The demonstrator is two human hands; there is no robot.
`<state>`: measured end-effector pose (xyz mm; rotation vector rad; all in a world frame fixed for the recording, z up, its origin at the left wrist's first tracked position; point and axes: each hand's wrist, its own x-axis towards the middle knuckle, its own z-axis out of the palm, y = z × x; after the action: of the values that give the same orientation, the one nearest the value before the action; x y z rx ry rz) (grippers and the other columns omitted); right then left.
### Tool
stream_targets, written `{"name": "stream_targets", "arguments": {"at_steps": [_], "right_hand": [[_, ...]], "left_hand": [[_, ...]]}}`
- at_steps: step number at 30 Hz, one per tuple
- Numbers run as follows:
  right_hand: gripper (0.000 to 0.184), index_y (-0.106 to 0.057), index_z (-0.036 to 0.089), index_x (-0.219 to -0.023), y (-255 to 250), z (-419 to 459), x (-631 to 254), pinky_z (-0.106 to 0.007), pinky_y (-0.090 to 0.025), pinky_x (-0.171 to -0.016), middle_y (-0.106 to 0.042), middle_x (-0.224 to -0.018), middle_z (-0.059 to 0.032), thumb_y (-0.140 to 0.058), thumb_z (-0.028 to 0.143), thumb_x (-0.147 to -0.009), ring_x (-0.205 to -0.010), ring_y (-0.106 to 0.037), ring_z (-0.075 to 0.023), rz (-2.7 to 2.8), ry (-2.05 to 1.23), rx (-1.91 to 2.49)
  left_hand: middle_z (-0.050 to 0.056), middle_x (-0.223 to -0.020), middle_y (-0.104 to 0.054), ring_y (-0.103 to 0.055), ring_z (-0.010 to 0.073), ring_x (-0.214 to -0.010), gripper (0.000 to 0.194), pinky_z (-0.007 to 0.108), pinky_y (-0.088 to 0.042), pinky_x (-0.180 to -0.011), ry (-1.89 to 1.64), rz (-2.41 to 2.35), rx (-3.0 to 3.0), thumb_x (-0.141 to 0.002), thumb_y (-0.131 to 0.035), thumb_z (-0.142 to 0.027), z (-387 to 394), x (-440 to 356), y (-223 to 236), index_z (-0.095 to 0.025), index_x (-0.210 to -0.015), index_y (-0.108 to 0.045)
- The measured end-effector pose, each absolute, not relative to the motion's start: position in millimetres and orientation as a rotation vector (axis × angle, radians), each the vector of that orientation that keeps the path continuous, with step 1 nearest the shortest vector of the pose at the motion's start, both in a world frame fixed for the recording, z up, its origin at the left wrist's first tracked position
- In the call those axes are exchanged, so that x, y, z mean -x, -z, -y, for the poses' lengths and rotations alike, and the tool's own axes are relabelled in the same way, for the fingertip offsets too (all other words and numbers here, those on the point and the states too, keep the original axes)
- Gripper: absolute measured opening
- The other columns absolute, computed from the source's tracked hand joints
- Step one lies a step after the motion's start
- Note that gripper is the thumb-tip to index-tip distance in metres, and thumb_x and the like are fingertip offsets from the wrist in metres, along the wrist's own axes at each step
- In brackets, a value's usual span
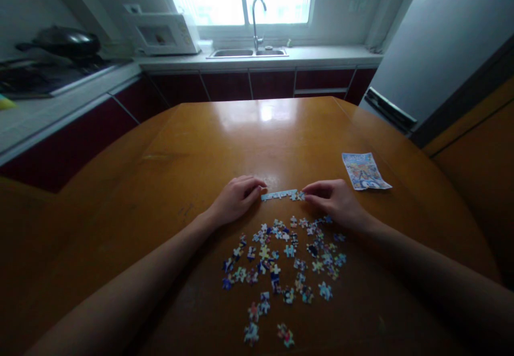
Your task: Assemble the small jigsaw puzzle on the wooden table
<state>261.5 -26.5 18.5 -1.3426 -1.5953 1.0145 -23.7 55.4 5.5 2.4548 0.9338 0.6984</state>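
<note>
Both hands pinch a joined puzzle strip: left hand and right hand with fingertips closed on its ends. Loose pieces lie just nearer, a picture sheet right of it.

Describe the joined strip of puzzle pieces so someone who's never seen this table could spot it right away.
On the round wooden table, look just beyond the scatter of loose puzzle pieces. Between the left hand and right hand lies the pale strip. Unlike the loose pieces, it is joined in one straight row.
</note>
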Motion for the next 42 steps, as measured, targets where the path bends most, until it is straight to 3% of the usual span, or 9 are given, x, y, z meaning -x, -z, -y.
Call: {"name": "stream_targets", "arguments": {"at_steps": [7,14,24,28,31,37,42], "right_hand": [[0.012,-0.077,0.022,-0.091,-9,19,-260,-0.034,-0.050,-0.064,-0.069,-0.086,-0.0055,-0.074,0.031,-0.084,-0.071,-0.060,-0.0172,1.709,-0.752,1.322],[0.008,-0.079,0.027,-0.090,-5,18,-248,-0.041,-0.049,-0.081,-0.063,-0.090,-0.0055,-0.078,0.029,-0.082,-0.090,-0.058,-0.0221,1.760,-0.633,1.304],[0.008,-0.078,0.022,-0.090,-4,18,-247,-0.037,-0.048,-0.078,-0.067,-0.088,-0.0049,-0.076,0.026,-0.083,-0.086,-0.060,-0.0196,1.765,-0.706,1.279],[0.015,-0.075,0.021,-0.098,-3,21,-244,-0.033,-0.048,-0.068,-0.072,-0.085,-0.0040,-0.071,0.028,-0.086,-0.073,-0.060,-0.0164,1.685,-0.887,1.260],[0.016,-0.074,0.020,-0.099,-5,22,-242,-0.032,-0.047,-0.068,-0.072,-0.088,-0.0048,-0.066,0.029,-0.089,-0.075,-0.060,-0.0162,1.683,-0.952,1.199],[0.017,-0.074,0.018,-0.100,-30,28,-252,-0.029,-0.044,-0.065,-0.068,-0.087,-0.0045,-0.059,0.021,-0.093,-0.075,-0.058,-0.0138,1.914,-0.954,1.073],[0.013,-0.072,0.016,-0.093,-53,41,-264,-0.027,-0.049,-0.072,-0.069,-0.089,-0.0047,-0.059,0.016,-0.092,-0.079,-0.061,-0.0129,2.233,-1.126,0.991]], "left_hand": [[0.004,-0.098,-0.072,-0.065,0.0190,-0.091,0.019,0.037,-0.050,-0.086,-0.689,-0.936,-2.450,-0.099,-0.052,-0.027,-55,24,-7,-0.022,-0.102,-0.069],[0.004,-0.098,-0.073,-0.065,0.0192,-0.091,0.020,0.036,-0.049,-0.086,-0.688,-0.937,-2.461,-0.099,-0.051,-0.027,-55,23,-7,-0.022,-0.102,-0.070],[0.004,-0.094,-0.071,-0.063,0.0179,-0.087,0.018,0.033,-0.048,-0.080,-0.708,-0.912,-2.536,-0.100,-0.051,-0.024,-55,23,-5,-0.021,-0.103,-0.069],[0.004,-0.092,-0.070,-0.059,0.0200,-0.089,0.014,0.035,-0.044,-0.081,-0.905,-0.933,-2.755,-0.098,-0.056,-0.024,-47,17,-10,-0.022,-0.102,-0.069],[0.002,-0.097,-0.072,-0.057,0.0203,-0.092,0.012,0.036,-0.041,-0.083,-0.983,-0.856,-2.890,-0.097,-0.061,-0.026,-37,12,-15,-0.024,-0.106,-0.068],[0.000,-0.095,-0.072,-0.057,0.0186,-0.090,0.011,0.035,-0.040,-0.082,-1.057,-0.792,-2.883,-0.096,-0.061,-0.020,-35,11,-17,-0.024,-0.105,-0.066],[0.001,-0.095,-0.071,-0.057,0.0185,-0.091,0.015,0.035,-0.041,-0.083,-1.095,-0.826,-2.794,-0.097,-0.057,-0.017,-40,12,-14,-0.024,-0.107,-0.066]]}}
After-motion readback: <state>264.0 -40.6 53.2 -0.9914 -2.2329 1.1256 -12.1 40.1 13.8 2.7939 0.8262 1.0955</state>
